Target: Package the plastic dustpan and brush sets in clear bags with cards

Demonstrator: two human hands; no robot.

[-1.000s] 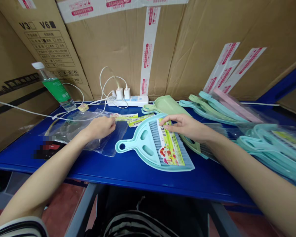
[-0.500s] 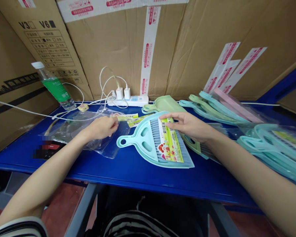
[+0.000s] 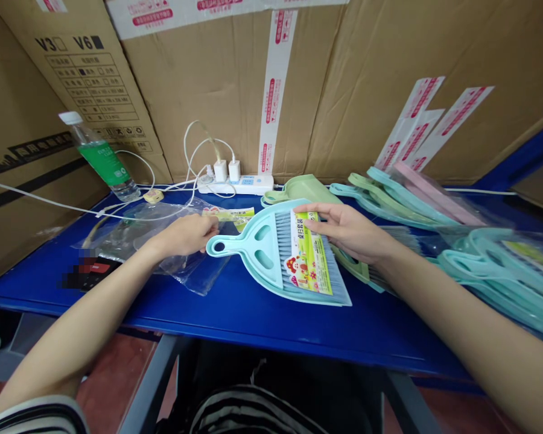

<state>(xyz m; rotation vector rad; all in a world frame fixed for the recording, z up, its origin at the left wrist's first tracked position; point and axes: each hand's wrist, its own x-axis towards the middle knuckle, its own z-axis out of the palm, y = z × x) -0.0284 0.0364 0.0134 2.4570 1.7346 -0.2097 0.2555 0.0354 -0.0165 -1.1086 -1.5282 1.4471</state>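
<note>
Fingers [image 3: 319, 209] of my right hand [image 3: 355, 235] are closed on the label [image 3: 314, 259] over the brush [image 3: 284, 232]; my left hand [image 3: 185, 234] is curled, its grip unclear from here. The dustpan [image 3: 248, 244], over the table [image 3: 208, 319], has shifted handle-first toward it

Single head-worn view, angled forward and down from close above left hand [image 3: 187, 235], right hand [image 3: 355, 232] and blue counter [image 3: 235, 307], facing cardboard boxes [image 3: 217, 84].
</note>
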